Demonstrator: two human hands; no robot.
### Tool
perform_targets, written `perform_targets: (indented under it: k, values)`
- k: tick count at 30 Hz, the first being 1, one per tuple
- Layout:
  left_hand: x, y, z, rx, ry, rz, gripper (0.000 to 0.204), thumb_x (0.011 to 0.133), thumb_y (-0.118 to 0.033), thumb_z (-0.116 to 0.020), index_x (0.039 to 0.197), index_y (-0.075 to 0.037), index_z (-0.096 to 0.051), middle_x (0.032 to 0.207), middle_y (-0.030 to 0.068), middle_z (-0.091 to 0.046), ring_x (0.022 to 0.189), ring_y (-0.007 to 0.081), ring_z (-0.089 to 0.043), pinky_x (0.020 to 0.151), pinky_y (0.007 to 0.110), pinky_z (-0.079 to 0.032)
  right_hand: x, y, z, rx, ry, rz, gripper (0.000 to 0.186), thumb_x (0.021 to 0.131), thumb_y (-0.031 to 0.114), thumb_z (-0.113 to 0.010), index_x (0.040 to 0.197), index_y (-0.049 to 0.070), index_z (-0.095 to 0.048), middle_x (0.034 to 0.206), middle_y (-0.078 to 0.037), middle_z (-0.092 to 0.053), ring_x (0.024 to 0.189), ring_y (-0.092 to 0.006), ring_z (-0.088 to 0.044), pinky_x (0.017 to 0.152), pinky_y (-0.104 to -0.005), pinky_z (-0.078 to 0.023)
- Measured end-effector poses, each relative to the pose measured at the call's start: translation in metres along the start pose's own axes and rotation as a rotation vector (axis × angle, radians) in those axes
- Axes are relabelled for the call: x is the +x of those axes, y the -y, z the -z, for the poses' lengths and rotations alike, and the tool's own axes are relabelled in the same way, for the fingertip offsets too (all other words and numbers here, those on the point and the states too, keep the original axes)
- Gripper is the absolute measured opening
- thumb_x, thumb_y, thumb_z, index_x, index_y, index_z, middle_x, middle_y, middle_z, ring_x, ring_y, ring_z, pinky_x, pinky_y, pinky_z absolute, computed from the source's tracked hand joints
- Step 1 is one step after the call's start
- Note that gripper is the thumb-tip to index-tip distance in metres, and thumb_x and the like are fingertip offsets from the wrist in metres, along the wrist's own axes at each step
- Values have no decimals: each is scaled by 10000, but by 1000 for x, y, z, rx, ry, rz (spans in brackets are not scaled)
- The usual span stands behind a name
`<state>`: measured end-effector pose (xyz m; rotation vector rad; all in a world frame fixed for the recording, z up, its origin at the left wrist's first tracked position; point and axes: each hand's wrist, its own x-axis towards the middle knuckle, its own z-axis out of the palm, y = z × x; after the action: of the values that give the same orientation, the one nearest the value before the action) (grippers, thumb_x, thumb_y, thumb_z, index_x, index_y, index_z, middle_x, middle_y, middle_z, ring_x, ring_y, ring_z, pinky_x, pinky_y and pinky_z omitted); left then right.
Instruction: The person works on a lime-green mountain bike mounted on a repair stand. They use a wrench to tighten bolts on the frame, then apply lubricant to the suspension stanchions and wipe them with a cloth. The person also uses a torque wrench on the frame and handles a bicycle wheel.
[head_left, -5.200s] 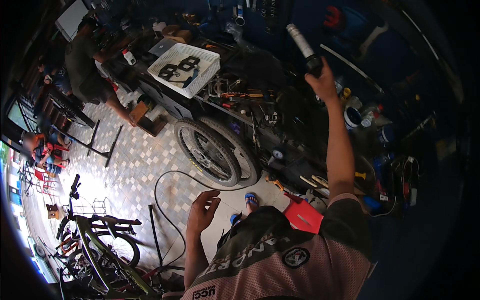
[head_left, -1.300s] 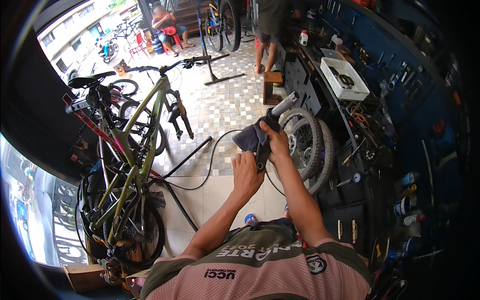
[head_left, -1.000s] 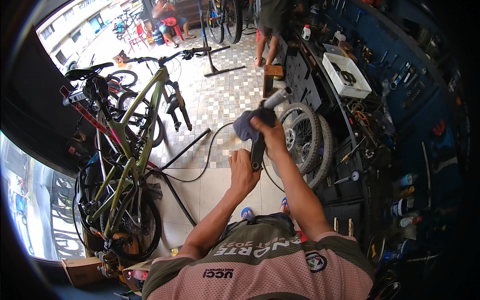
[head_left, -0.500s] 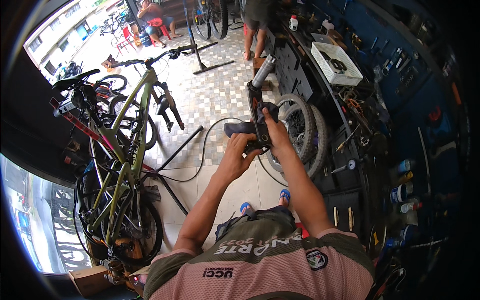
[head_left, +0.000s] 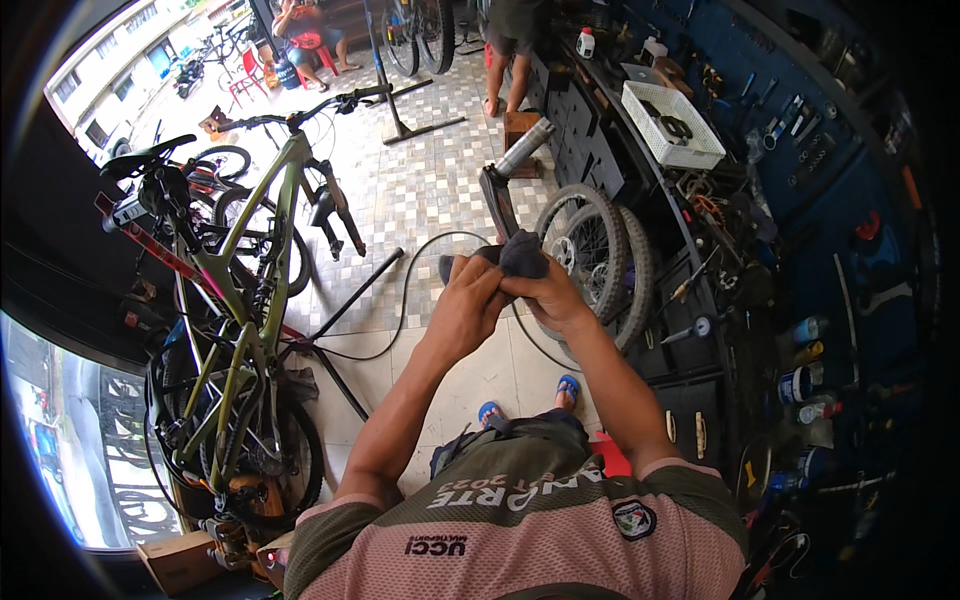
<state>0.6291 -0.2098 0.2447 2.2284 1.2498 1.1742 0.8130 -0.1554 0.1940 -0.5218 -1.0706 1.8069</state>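
A black bicycle crank arm (head_left: 497, 203) with a silver spindle (head_left: 525, 148) at its far end stands out in front of me, tilted up to the right. My left hand (head_left: 464, 312) is closed around its near end, which the fingers and a cloth mostly hide. In my right hand (head_left: 553, 296) is a bunched dark cloth (head_left: 523, 257), pressed against the arm's near end. Both hands meet there, thumbs close together. More dark grey material shows at the left hand's fingertips; whether it is the same cloth I cannot tell.
A green mountain bike (head_left: 240, 320) stands at the left. Two wheels (head_left: 590, 265) lean against the dark cabinets at the right. The workbench holds a white basket (head_left: 673, 125); tools hang beyond. A black hose (head_left: 405, 310) curves across the floor. Another person (head_left: 515, 50) stands at the back.
My right hand has moved down with the cloth from the side of the crank arm to its near end. The arm has tilted and shifted a little left; my hands have come together.
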Motion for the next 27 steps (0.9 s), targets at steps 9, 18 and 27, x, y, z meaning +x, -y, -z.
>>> perform_targets:
  k: [9, 18, 27]
  values:
    - [25, 14, 40, -528, -344, 452, 433, 1038, -275, -717, 1337, 37, -693, 1016, 124, -789, 1015, 169, -718, 912, 309, -547, 19, 5, -13, 142, -331, -41, 502, 996, 482, -764, 1241, 55, -664, 1063, -60, -730, 951, -160, -722, 832, -324, -606]
    - [58, 53, -35, -702, -32, 548, 464, 1046, -437, -707, 1049, 24, -657, 883, 52, -682, 826, 114, -605, 756, 309, -519, 28, -30, -17, -180, -472, 72, 681, 1054, 660, -566, 1276, 25, -669, 1061, -71, -737, 860, -133, -709, 716, -287, -584]
    - [51, 39, -54, -705, -254, 403, 279, 1115, -279, -612, 1183, -23, -524, 890, 68, -699, 795, 110, -643, 732, 287, -529, 34, -31, 28, 206, -969, 9, 673, 1026, 692, -581, 1226, 53, -645, 1051, -66, -720, 956, -202, -733, 870, -370, -599]
